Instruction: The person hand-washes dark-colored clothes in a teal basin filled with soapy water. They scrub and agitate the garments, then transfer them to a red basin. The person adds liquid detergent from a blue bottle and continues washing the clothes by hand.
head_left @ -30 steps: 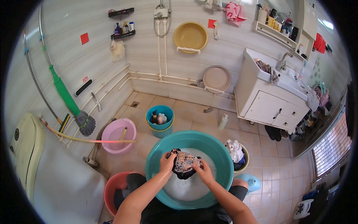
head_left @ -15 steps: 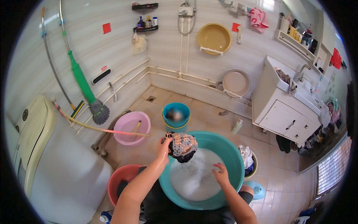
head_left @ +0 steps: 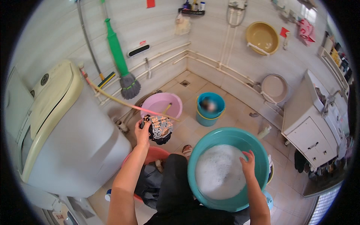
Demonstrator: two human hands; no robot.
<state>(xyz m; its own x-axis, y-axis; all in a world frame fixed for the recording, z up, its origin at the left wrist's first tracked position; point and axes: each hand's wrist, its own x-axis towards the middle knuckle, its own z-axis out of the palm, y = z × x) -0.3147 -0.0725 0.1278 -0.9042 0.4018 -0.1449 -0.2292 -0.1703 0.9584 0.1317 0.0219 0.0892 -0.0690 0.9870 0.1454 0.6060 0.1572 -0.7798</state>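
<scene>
A bunched grey cloth (head_left: 161,126) with orange and black patterning hangs from my left hand (head_left: 143,131), whose fingers are closed on it. It is held in the air near the red basin (head_left: 153,153), with dark fabric (head_left: 148,187) showing beside my leg. On the right, my right hand (head_left: 248,164) hovers over the big teal tub (head_left: 258,148), its fingers apart and nothing in them. White suds (head_left: 221,170) cover the water in that tub, and anything beneath them is hidden.
A yellow and pink hose (head_left: 131,105) stretches from the washing machine (head_left: 93,150) across the pink basin (head_left: 176,105). A blue bucket (head_left: 204,121) stands beyond the tub. At the right are a white sink cabinet (head_left: 305,131) and a green bottle (head_left: 264,131).
My left hand has carried the patterned cloth leftward, from the teal tub's edge toward the red basin. My right hand stays over the tub. The whole view has turned left.
</scene>
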